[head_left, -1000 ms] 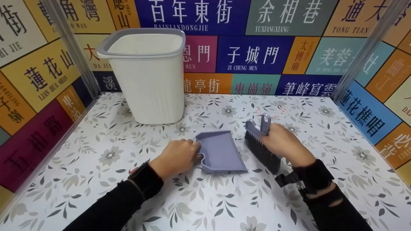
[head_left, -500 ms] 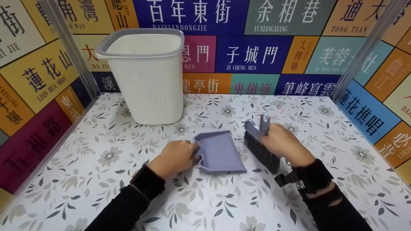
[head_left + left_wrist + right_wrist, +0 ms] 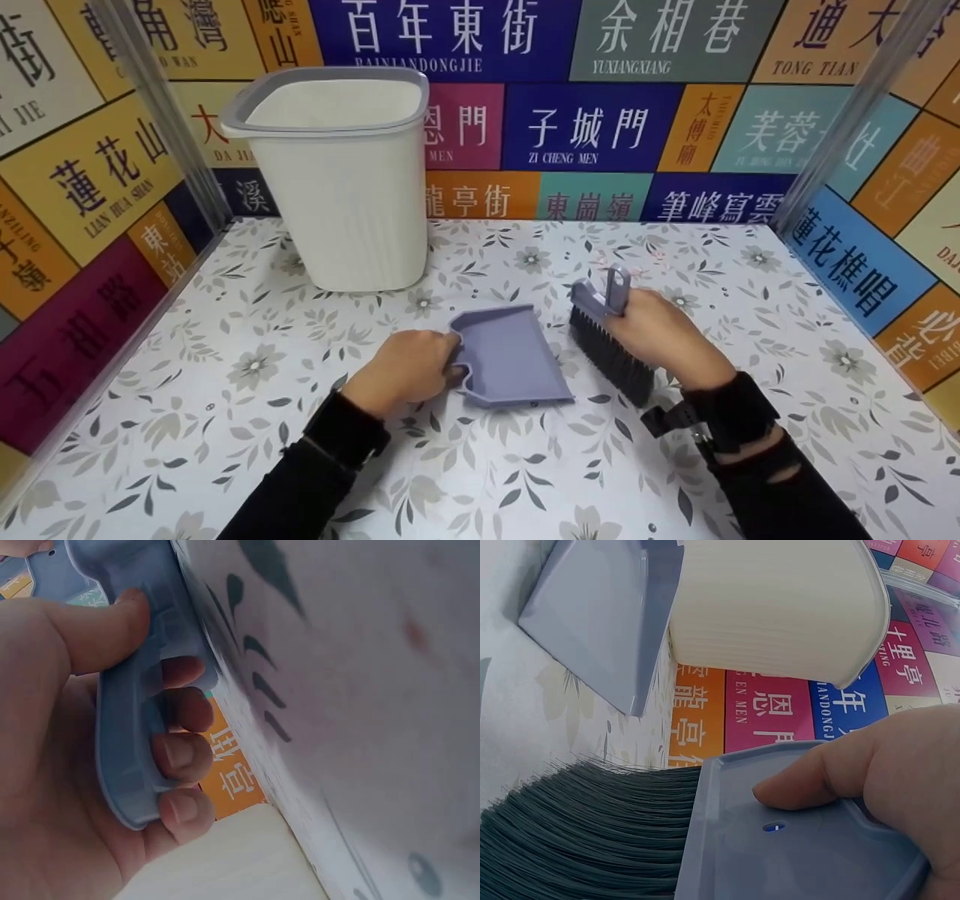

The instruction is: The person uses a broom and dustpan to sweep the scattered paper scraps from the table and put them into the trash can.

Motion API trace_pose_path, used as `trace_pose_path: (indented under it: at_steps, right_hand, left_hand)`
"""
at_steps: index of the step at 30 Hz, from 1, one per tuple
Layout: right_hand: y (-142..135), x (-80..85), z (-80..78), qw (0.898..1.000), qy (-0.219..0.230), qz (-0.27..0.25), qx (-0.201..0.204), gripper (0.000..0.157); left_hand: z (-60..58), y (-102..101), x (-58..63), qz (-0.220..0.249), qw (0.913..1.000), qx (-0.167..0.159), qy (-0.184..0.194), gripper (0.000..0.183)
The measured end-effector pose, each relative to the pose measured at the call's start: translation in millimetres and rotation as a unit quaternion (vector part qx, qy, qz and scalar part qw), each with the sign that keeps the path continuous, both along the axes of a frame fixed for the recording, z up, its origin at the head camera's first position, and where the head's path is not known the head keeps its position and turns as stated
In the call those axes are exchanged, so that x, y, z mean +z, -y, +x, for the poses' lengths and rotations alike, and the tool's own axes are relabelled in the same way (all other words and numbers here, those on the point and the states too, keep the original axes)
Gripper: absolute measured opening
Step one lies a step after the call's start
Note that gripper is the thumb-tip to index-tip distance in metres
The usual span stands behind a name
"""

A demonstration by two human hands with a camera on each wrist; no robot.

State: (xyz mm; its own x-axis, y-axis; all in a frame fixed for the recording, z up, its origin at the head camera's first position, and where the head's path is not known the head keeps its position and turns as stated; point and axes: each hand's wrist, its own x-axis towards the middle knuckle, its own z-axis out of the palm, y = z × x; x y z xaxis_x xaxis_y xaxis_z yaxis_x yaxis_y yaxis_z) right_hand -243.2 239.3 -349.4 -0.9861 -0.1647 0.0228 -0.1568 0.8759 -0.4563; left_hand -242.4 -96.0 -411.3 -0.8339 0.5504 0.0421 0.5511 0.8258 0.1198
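A grey-purple dustpan (image 3: pixel 510 356) lies on the flowered tabletop in the middle of the head view, its wide edge facing right. My left hand (image 3: pixel 409 367) grips its handle (image 3: pixel 124 742); the left wrist view shows the fingers curled round it and the thumb on top. To the right of the dustpan, my right hand (image 3: pixel 667 330) holds a hand brush (image 3: pixel 600 300) of the same colour. Its black bristles (image 3: pixel 592 825) point down at the table. In the right wrist view the thumb presses on the brush's flat back, and the other fingers are hidden.
A tall white bin (image 3: pixel 352 202) with a grey rim stands behind the dustpan, at the back left. Faint pinkish bits (image 3: pixel 637 264) lie on the tabletop beyond the brush. Walls with coloured Chinese sign panels (image 3: pixel 589 127) enclose the back and both sides.
My left hand has drawn the dustpan slightly left, widening the gap to the brush a little. The right hand and brush have stayed nearly still.
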Motion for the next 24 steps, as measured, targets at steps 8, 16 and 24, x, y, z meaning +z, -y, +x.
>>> trace_pose_path:
  at_steps: [8, 16, 24]
  right_hand:
    - [-0.8, 1.6, 0.1, 1.000, 0.016, -0.006, -0.002, 0.090]
    - [1.0, 1.6, 0.4, 1.000, 0.018, -0.004, -0.002, 0.091]
    - [2.2, 4.3, 4.0, 1.000, 0.023, -0.012, -0.002, 0.089]
  left_hand:
    - [2.2, 0.3, 3.2, -0.042, 0.9990, 0.009, 0.014, 0.033]
    - [3.9, -1.1, 1.3, -0.049, 0.9988, -0.002, -0.009, 0.043]
    - [4.7, -2.3, -0.3, -0.021, 0.9988, 0.008, 0.043, 0.034]
